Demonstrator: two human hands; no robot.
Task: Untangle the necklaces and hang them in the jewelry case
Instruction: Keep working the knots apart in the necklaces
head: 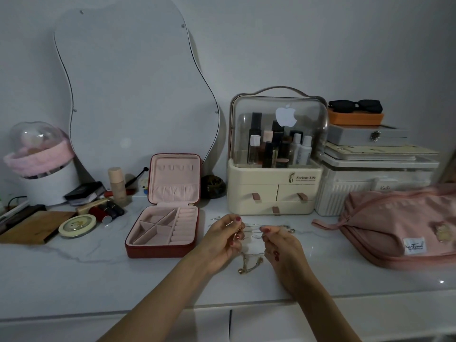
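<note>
I am pinching the tangled necklaces [251,233] between both hands [254,236], stretching them crosswise, right of the jewelry case [162,228], left hand [225,239] nearer.

We see a white marbled surface [98,267]. On it: open red jewelry case [161,230] (pink lining), cream cosmetics organizer [274,191], pink bag [394,225] at right, wooden board [37,225], round tin [77,226], lipsticks [106,212] at left.

Jewelry case [161,229] lies left of necklaces [251,245].
</note>
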